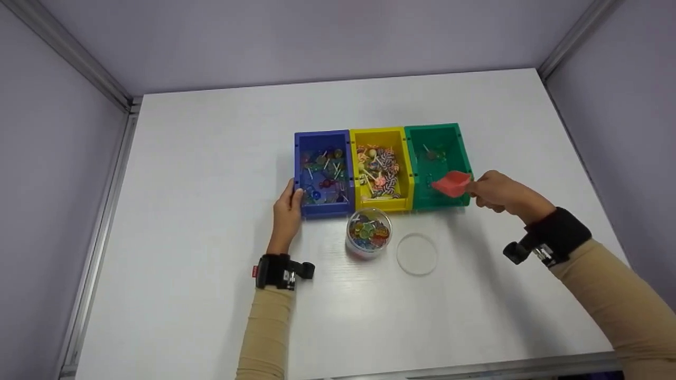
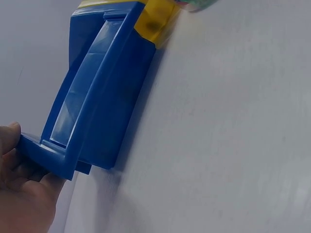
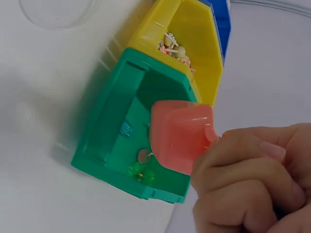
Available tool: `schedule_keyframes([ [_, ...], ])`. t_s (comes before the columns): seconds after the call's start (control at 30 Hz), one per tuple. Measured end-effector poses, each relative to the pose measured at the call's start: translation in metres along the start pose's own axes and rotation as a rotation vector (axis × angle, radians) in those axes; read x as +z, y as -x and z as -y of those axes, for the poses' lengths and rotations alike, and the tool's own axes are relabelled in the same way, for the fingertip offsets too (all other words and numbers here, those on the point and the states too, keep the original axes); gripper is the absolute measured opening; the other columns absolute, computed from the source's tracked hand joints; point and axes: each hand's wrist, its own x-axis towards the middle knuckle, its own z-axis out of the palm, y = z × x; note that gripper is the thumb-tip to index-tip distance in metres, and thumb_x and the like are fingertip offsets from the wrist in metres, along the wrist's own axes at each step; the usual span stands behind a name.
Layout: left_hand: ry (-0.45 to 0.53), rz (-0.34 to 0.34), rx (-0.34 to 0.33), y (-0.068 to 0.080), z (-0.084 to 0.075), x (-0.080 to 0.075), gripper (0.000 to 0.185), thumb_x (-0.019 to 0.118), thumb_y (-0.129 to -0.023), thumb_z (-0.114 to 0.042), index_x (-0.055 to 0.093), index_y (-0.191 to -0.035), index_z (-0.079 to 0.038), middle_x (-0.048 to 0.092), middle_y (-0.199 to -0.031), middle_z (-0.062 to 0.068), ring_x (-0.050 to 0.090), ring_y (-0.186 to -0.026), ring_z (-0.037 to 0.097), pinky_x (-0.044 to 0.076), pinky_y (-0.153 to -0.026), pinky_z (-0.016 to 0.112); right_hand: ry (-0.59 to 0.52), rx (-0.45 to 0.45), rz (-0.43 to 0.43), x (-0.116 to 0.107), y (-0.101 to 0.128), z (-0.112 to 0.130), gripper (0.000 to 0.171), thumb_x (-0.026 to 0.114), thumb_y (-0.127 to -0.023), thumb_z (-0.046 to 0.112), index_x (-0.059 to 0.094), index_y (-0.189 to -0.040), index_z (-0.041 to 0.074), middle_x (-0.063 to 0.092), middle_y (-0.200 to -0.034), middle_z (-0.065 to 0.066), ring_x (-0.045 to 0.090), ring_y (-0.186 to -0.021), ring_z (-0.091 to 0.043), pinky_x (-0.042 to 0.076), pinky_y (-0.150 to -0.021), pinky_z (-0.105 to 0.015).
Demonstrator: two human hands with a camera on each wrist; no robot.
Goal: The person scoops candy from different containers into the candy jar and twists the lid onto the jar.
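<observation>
Right grip (image 1: 495,191) holds a pink scoop (image 1: 453,183) jutting left over the green bin (image 1: 435,136).

The coral scoop (image 1: 451,183) in the right grip (image 1: 496,191) looks like smooth plastic with a soft gloss. The green bin (image 1: 433,133) beneath it and the blue bin (image 2: 112,102) at the left grip (image 1: 288,211) are smooth, faintly shiny plastic. Between both grips, the tub (image 1: 364,253) looks like clear, glossy plastic. Under them, the desk (image 1: 338,316) is smooth with a satin sheen. Behind the right grip, the strap (image 1: 562,235) is matt, the sleeve (image 1: 612,285) matt cloth.
</observation>
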Motion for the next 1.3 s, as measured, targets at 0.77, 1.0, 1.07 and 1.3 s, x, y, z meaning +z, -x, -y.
schedule_keyframes([
  [0.77, 0.029, -0.004, -0.020, 0.001, 0.001, 0.002, 0.050, 0.043, -0.104, -0.019, 0.033, -0.147, 0.005, 0.037, -0.153, 0.021, 0.034, -0.145, 0.032, 0.030, -0.122, 0.042, -0.467, 0.132, 0.096, 0.015, -0.035, 0.015, 0.047, 0.036, -0.103, 0.019, 0.036, -0.055, 0.019, 0.031, -0.051, 0.010, 0.027, -0.043, -0.003, 0.023, -0.045, -0.018],
  [1.0, 0.037, -0.005, 0.000, 0.000, 0.000, 0.002, 0.050, 0.043, -0.104, -0.018, 0.033, -0.146, 0.007, 0.038, -0.152, 0.022, 0.034, -0.145, 0.032, 0.031, -0.121, 0.043, -0.559, 0.185, 0.039, 0.029, -0.045, 0.025, 0.020, 0.031, -0.104, 0.018, 0.039, -0.087, 0.010, 0.033, -0.056, 0.007, 0.027, -0.045, -0.005, 0.023, -0.046, -0.018],
  [1.07, 0.040, -0.007, 0.005, 0.000, 0.001, 0.002, 0.050, 0.042, -0.104, -0.017, 0.032, -0.146, 0.007, 0.037, -0.152, 0.023, 0.034, -0.145, 0.033, 0.031, -0.121, 0.043, -0.596, 0.190, 0.011, 0.033, -0.048, 0.027, 0.014, 0.030, -0.104, 0.016, 0.037, -0.095, 0.009, 0.034, -0.057, 0.007, 0.027, -0.046, -0.005, 0.022, -0.046, -0.018],
  [1.3, 0.049, -0.002, 0.006, 0.000, 0.002, 0.002, 0.050, 0.042, -0.104, -0.018, 0.032, -0.147, 0.006, 0.038, -0.152, 0.021, 0.034, -0.145, 0.031, 0.032, -0.121, 0.043, -0.721, 0.146, -0.074, 0.049, -0.061, 0.030, 0.020, 0.027, -0.104, 0.012, 0.036, -0.085, 0.011, 0.032, -0.055, 0.005, 0.025, -0.046, -0.008, 0.021, -0.047, -0.021],
])
